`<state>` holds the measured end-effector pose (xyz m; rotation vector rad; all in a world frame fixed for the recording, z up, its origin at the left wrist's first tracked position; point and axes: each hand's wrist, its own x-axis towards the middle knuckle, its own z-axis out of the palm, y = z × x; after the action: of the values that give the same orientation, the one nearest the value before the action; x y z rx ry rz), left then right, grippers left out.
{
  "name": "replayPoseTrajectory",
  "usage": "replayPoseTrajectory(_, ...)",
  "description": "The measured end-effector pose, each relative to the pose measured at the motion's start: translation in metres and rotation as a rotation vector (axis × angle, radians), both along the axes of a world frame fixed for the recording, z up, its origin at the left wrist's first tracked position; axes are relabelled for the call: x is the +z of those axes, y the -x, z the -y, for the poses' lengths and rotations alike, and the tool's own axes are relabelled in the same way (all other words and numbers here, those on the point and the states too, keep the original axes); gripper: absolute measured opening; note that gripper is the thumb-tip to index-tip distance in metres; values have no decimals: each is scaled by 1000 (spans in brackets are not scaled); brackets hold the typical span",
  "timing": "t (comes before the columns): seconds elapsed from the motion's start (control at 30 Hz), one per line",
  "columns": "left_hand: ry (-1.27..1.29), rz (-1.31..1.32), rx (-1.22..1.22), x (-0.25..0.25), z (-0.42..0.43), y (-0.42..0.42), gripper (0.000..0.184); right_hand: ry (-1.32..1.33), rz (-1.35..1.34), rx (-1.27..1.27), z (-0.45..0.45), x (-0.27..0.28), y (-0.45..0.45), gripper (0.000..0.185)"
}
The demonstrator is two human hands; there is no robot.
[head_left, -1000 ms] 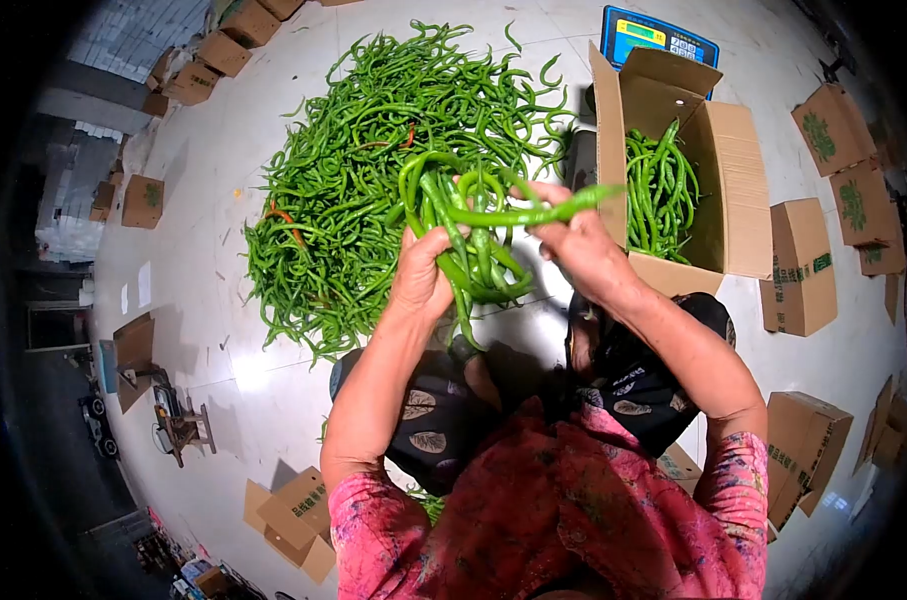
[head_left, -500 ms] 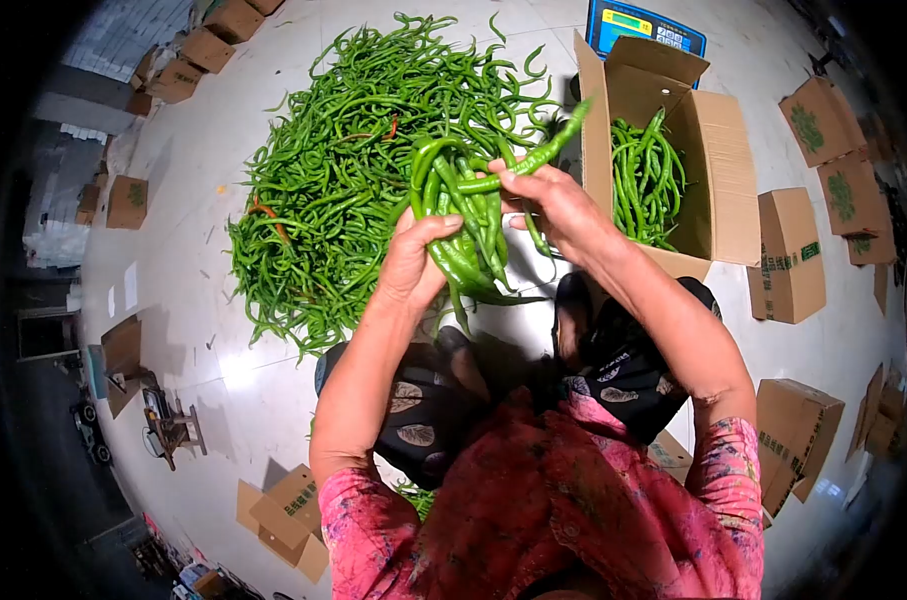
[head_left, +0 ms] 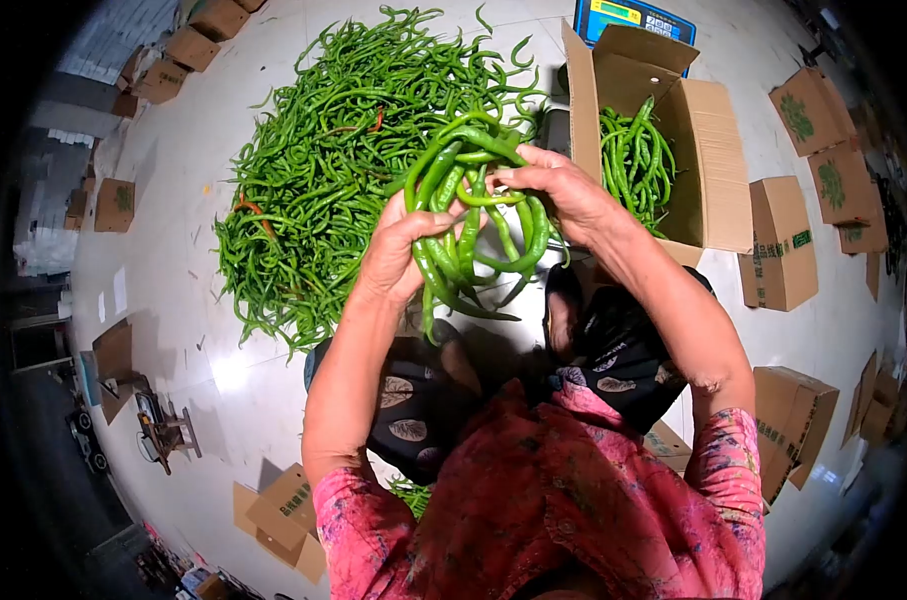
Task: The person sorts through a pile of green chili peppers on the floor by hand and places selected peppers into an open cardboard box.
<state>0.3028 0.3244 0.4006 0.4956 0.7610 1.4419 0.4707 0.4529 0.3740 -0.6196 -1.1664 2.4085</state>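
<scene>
My left hand (head_left: 397, 248) is closed round a bunch of long green peppers (head_left: 463, 225), its thumb lying across them. On the bunch's right side my right hand (head_left: 553, 192) pinches peppers between thumb and fingers. The bunch hangs between both hands, its tips curling downward. Beyond it a large heap of green peppers (head_left: 313, 180) with a few red ones covers the floor. An open cardboard box (head_left: 718, 160) stands to the right, with green peppers (head_left: 635, 165) inside.
A blue scale with a display (head_left: 643, 22) is behind the open box. Closed cartons (head_left: 781, 243) stand at the right, and an opened carton (head_left: 283, 508) lies at the lower left. A small wooden stool (head_left: 165, 425) is at the left.
The long pepper that stuck out to the right from my right hand no longer does so. My right hand is now closer against the bunch. The whole view has shifted slightly.
</scene>
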Motion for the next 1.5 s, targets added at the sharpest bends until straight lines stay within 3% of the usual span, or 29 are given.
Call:
replayPoseTrajectory(0.27,-47,130,-28,3,1,1,57,52,-93,-20,6,8,-3,26)
replayPoseTrajectory(0.37,-33,124,7,0,-1,0,55,30,-84,0,10,14,-4,34)
replayPoseTrajectory(0.4,-21,110,27,-2,-2,0,54,36,-42,-15,15,18,-4,46)
replayPoseTrajectory(0.47,22,-178,97,-6,-12,-17,48,48,45,-41,27,32,1,71)
replayPoseTrajectory(0.5,99,-410,77,-7,-16,-25,49,-40,26,1,24,13,8,89)
replayPoseTrajectory(0.53,177,-643,52,-8,-19,-32,51,-71,177,-13,29,15,9,83)
replayPoseTrajectory(0.6,-51,-1002,56,-33,-24,-40,57,-215,90,-115,34,1,16,77)
replayPoseTrajectory(0.67,-71,-1112,-91,-19,-26,-39,71,-146,78,-170,27,-1,14,56)
replayPoseTrajectory(0.73,-30,-561,-66,8,-21,-45,82,24,5,-204,6,-3,4,43)
replayPoseTrajectory(0.77,-132,-477,-80,9,-24,-40,89,104,-37,-210,-5,1,-3,34)
replayPoseTrajectory(0.8,-118,-453,-21,10,-20,-36,70,141,-102,-111,-19,-4,-14,37)
replayPoseTrajectory(0.87,-41,-432,-31,26,-17,-27,67,215,-206,-25,-28,10,-28,44)
replayPoseTrajectory(0.93,-57,-319,70,23,-13,-18,51,172,-322,-44,-25,20,-32,55)
replayPoseTrajectory(1.0,-53,-308,143,25,-12,-11,49,209,-364,14,-26,28,-42,69)
replayPoseTrajectory(1.13,-90,-454,61,30,-13,-18,46,144,-449,43,-31,29,-49,62)
replayPoseTrajectory(1.3,-92,-899,-86,29,-9,-35,37,143,-505,65,-27,30,-47,65)
replayPoseTrajectory(1.43,-103,-846,-240,19,-14,-46,34,212,-477,124,-23,31,-44,66)
replayPoseTrajectory(1.5,-67,-599,-241,9,-17,-46,30,217,-490,131,-21,34,-43,66)
